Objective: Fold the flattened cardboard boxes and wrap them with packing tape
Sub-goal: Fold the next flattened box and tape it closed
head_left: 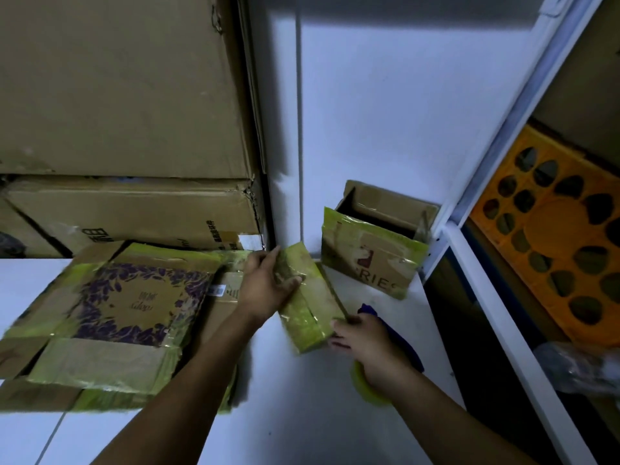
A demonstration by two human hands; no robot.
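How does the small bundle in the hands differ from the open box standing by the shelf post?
The small bundle is folded shut; the open box has its flaps up. The bundle lies tilted, held by left hand and right hand; the box stands untouched. Both carry yellow-green tape.

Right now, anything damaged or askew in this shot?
Yes. The stacked brown carton at left is torn and crushed at its upper right corner, by the wall. The flattened boxes lie in an uneven, skewed pile.
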